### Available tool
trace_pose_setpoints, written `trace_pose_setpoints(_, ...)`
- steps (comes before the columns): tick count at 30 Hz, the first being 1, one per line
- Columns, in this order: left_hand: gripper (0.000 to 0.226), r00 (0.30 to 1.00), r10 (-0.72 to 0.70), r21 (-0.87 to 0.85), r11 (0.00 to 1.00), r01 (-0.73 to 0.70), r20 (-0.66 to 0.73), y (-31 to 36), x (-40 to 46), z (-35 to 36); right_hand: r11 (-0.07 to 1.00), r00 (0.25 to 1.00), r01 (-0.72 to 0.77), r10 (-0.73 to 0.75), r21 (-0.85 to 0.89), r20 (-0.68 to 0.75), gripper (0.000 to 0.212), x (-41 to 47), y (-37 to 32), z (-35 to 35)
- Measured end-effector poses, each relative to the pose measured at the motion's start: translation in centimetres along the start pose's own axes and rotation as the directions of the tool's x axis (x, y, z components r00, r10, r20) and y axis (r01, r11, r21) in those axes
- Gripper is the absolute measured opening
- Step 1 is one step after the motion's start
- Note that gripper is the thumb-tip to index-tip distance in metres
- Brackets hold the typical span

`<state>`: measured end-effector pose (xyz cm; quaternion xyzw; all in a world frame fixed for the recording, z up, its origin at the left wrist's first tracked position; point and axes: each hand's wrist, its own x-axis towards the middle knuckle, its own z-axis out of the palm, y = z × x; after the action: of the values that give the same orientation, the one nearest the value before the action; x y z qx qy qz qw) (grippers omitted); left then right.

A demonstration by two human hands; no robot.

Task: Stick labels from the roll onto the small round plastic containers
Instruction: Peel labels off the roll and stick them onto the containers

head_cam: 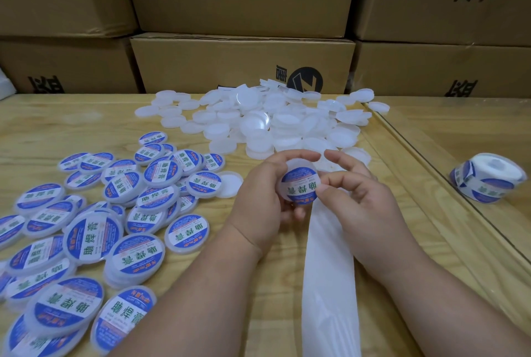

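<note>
While my left hand grips a container at centre, right-hand fingers pinch its label flat. Finished ones lie at eight o'clock, the roll at three, within reach.

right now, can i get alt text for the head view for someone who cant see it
Left hand holds a small round translucent plastic container while the right hand presses a blue-and-white label onto it. Labelled containers lie left, plain white ones behind, the label roll right.
</note>
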<state>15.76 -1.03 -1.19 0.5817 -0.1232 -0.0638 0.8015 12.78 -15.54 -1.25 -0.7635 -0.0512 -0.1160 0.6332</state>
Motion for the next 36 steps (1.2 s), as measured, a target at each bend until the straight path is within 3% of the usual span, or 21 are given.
trace_pose_setpoints(5, 0.041, 1.0, 0.024, 0.015, 1.0, -0.025, 0.008, -0.08, 0.2, -0.02, 0.999, 0.997, -0.038, 0.037, -0.025, -0.066, 0.016, 0.34, 0.28, -0.11)
trace_pose_setpoints(19, 0.037, 1.0, -0.027, 0.054, 0.998, 0.026, 0.008, 0.24, 0.15, 0.29, 0.999, 0.997, -0.047, 0.046, -0.017, -0.066, 0.015, 0.42, 0.42, -0.04)
trace_pose_setpoints(25, 0.024, 1.0, 0.002, 0.078, 0.997, -0.002, 0.007, 0.47, -0.35, 0.58, 0.999, 0.997, -0.04, 0.039, -0.013, -0.067, 0.016, 0.39, 0.28, -0.03)
trace_pose_setpoints(36, 0.041, 0.999, -0.046, 0.029, 0.999, 0.046, 0.009, 0.44, 0.03, 0.39, 0.999, 0.996, -0.047, 0.048, 0.009, -0.076, 0.015, 0.38, 0.51, -0.04)
